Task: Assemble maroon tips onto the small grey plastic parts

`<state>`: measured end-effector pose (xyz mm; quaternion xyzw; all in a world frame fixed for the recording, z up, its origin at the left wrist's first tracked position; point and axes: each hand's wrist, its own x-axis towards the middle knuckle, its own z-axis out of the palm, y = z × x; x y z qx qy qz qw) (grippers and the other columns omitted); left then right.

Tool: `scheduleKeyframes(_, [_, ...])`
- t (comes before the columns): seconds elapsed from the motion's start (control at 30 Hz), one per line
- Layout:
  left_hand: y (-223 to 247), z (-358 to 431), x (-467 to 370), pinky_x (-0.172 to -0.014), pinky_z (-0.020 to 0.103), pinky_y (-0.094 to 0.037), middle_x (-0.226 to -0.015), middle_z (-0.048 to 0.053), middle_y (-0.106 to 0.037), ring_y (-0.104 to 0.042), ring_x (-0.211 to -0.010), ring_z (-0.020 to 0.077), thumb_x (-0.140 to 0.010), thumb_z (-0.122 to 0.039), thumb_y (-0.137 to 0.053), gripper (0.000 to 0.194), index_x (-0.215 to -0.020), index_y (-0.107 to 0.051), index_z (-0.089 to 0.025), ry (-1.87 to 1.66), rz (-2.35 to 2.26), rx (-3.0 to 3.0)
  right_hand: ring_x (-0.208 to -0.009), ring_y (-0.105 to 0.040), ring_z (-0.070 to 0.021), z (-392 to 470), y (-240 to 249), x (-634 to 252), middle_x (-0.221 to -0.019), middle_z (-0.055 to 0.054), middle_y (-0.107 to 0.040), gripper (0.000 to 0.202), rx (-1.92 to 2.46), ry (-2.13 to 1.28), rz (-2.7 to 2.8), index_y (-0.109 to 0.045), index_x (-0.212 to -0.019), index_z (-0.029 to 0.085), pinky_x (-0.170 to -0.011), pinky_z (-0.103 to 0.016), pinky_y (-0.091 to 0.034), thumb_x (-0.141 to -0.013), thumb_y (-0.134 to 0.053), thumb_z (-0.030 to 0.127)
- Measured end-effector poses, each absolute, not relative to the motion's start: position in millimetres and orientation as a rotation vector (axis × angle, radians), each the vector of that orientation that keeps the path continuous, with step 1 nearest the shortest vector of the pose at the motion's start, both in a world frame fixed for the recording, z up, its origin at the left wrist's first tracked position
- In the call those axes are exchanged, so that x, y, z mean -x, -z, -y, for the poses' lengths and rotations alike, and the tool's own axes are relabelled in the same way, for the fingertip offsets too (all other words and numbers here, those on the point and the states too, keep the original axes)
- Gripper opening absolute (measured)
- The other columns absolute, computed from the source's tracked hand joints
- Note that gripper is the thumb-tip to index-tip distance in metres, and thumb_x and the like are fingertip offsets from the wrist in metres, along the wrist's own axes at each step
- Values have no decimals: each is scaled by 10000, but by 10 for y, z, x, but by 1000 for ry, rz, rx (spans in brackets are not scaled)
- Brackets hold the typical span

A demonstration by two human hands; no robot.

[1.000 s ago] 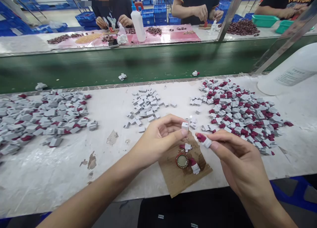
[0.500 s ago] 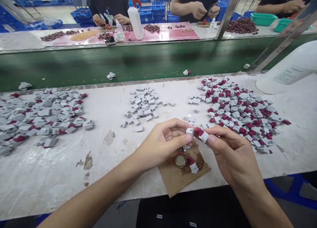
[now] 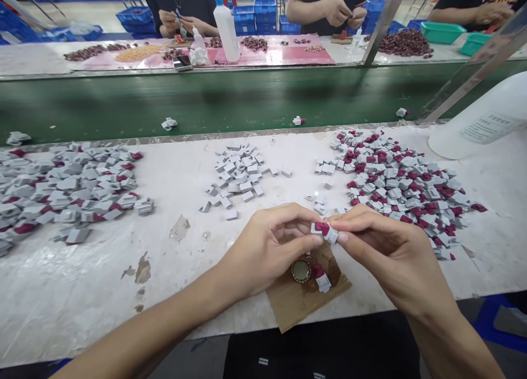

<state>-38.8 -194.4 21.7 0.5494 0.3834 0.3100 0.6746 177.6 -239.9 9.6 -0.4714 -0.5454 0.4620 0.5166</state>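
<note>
Bordering a green belt [image 3: 255, 101], the stained white table [image 3: 173, 198] holds grey-and-maroon pieces [image 3: 391, 184].

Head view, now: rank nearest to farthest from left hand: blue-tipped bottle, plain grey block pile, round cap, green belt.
From the left hand:
1. round cap: right beside it, on the cardboard
2. plain grey block pile: beyond it, slightly left
3. green belt: past the pile
4. blue-tipped bottle: across the belt
</note>
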Motion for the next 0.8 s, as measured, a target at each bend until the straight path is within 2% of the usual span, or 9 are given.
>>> scheduleKeyframes(0.1, [-258, 1856, 421, -877, 395, -641, -1042, 59, -854, -796, -940, 256, -969, -263, -831, 60, -1024, -840, -241, -728, -896, -1355, -952, -817, -242, 2285, -120, -1771, -1016, -71, -857, 59, 1134, -1151, 1339, -913, -1032, 306, -785, -342, -695, -998, -864, 310])
scheduleKeyframes(0.2, [-277, 1596, 504, -908, 415, -616, -1053, 69, -848, -782, -973, 266, -975, -286, -816, 75, -1026, -830, -233, -755, -978, -1572, -984, -826, -261, 1959, -168, -1751, -1048, -73, -864, 97, 1220, -1137, 1496, -901, -1052, 282, -839, -386, -702, -1004, -825, 319])
scheduleKeyframes(0.3, [-255, 1160, 621, -904, 423, -580, -1092, 90, -835, -746, -969, 270, -945, -291, -828, 92, -1006, -820, -222, -852, -1161, -1746, -1019, -813, -282, 1314, -220, -1637, -1200, -98, -851, 217, 1431, -831, 1687, -866, -1206, 239, -898, -453, -692, -1030, -740, 244])
scheduleKeyframes(0.37, [-219, 811, 688, -885, 422, -558, -1077, 98, -816, -714, -936, 264, -914, -252, -829, 74, -973, -801, -217, -939, -1340, -1741, -1109, -789, -305, 757, -219, -1490, -1338, -136, -802, 328, 1560, -601, 1749, -818, -1324, 196, -1024, -506, -643, -1026, -693, 142])
scheduleKeyframes(0.47, [-139, 279, 733, -895, 427, -541, -1040, 113, -787, -692, -951, 272, -869, -185, -828, 100, -919, -745, -209, -1002, -1558, -1663, -1294, -722, -354, -51, -145, -1230, -1494, -188, -705, 392, 1610, -562, 1797, -776, -1378, 144, -1193, -569, -534, -994, -738, 78])
scheduleKeyframes(0.53, [-74, -42, 719, -912, 432, -542, -1011, 127, -771, -694, -957, 276, -865, -152, -809, 127, -875, -694, -204, -1010, -1625, -1632, -1318, -710, -337, -452, -71, -1095, -1509, -157, -696, 367, 1621, -599, 1838, -748, -1388, 173, -1154, -572, -572, -1026, -798, 199])
scheduleKeyframes(0.63, [31, -442, 654, -942, 453, -544, -994, 138, -764, -700, -982, 291, -857, -136, -800, 171, -844, -648, -213, -1001, -1686, -1609, -1235, -745, -290, -757, 12, -1020, -1448, -114, -724, 354, 1622, -671, 1840, -722, -1390, 203, -1041, -524, -646, -1085, -770, 375])
scheduleKeyframes(0.73, [119, -734, 571, -972, 474, -538, -1002, 136, -772, -696, -1021, 311, -829, -145, -831, 197, -849, -651, -224, -949, -1733, -1609, -1100, -783, -256, -728, -13, -1110, -1316, -107, -771, 308, 1611, -728, 1751, -733, -1340, 176, -952, -470, -679, -1083, -772, 341])
scheduleKeyframes(0.8, [145, -850, 534, -980, 471, -535, -997, 133, -777, -697, -1033, 315, -823, -149, -841, 197, -860, -663, -227, -885, -1743, -1629, -926, -810, -238, -543, -106, -1245, -1112, -103, -812, 290, 1572, -794, 1678, -739, -1311, 139, -856, -437, -704, -1061, -783, 278])
